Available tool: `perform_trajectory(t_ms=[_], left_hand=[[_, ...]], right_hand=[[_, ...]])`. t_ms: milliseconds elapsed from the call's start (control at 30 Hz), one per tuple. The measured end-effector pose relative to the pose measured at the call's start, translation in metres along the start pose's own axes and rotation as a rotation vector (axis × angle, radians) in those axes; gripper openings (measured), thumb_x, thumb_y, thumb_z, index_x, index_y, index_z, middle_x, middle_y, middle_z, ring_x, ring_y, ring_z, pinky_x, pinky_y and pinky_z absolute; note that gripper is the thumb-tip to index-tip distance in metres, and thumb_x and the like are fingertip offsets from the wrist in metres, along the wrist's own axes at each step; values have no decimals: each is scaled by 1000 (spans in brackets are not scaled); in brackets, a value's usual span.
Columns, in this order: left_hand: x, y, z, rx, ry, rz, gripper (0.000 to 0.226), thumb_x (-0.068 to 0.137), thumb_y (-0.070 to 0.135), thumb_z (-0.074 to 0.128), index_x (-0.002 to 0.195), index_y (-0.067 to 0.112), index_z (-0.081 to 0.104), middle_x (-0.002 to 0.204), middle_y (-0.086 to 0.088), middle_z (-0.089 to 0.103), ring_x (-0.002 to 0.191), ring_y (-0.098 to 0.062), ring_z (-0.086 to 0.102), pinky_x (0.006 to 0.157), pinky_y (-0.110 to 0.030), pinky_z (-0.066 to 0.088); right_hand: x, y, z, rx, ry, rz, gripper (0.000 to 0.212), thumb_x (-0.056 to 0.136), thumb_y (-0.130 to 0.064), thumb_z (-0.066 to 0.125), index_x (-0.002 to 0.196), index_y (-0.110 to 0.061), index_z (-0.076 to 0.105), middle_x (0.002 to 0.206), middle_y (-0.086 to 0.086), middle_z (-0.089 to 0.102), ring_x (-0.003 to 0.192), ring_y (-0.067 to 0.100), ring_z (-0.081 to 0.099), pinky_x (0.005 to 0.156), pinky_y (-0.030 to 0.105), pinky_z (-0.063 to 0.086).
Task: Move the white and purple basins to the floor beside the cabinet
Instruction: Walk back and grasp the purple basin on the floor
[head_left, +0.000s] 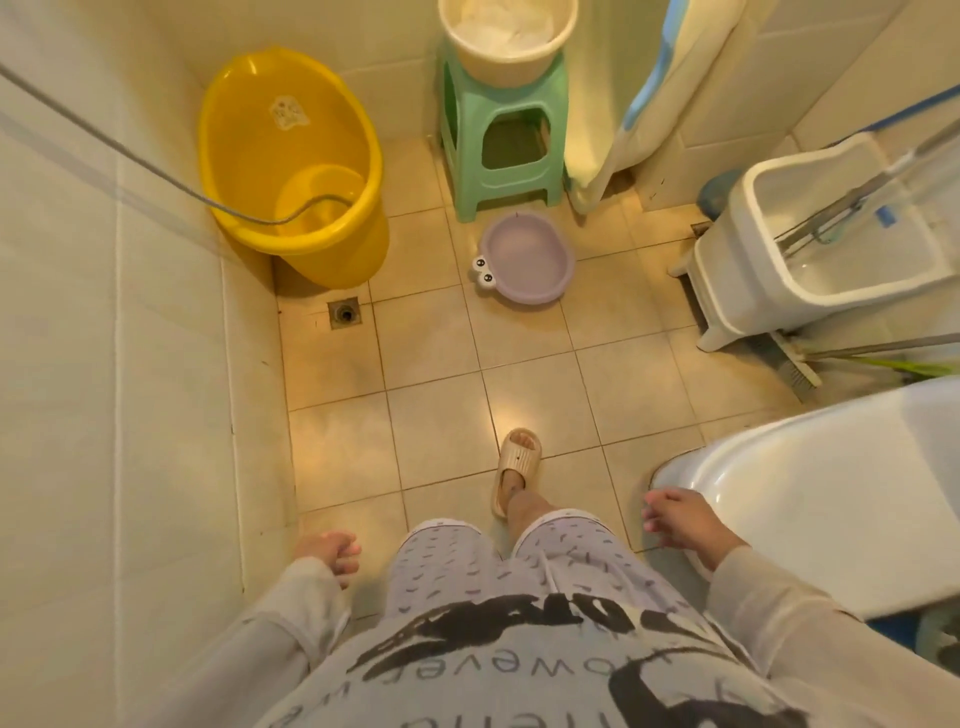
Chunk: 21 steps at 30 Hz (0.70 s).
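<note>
Now approaching, nothing carried | left hand (328, 552) loosely curled, right hand (680, 519) fingers spread, both grips empty | purple basin (525, 257) on floor before stool (501, 156) | white basin (508, 39) atop stool, rim cut off at top | next: likely stoop, lift one | cabinet not identifiable.

The tiled floor (431, 332) carries a purple basin (527, 257), yellow tub (296, 166) and green stool (501, 140) (white basin (506, 39) atop).

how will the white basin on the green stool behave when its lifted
The white basin looks like rigid plastic, so probably stiff. Something white lies inside, perhaps cloth or water, so it may be heavier than it looks. It overhangs the green stool, so a push might tip it.
</note>
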<state>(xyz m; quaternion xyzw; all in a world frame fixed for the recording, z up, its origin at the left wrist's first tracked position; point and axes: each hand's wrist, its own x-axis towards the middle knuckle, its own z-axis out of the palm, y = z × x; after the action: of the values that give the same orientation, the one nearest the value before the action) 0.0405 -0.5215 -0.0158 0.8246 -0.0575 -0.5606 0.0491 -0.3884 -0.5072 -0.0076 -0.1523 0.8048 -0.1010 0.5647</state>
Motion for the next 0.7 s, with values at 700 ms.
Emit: perform_trajectory(t_ms=[700], left_hand=[[22, 347, 71, 169, -70, 103, 35, 94, 11, 44, 125, -3, 52, 105, -14, 57, 81, -26, 54, 64, -32, 42]], right_hand=[[95, -246, -30, 138, 26, 138, 20, 91, -5, 48, 108, -4, 59, 83, 11, 61, 71, 22, 57, 64, 32, 49]])
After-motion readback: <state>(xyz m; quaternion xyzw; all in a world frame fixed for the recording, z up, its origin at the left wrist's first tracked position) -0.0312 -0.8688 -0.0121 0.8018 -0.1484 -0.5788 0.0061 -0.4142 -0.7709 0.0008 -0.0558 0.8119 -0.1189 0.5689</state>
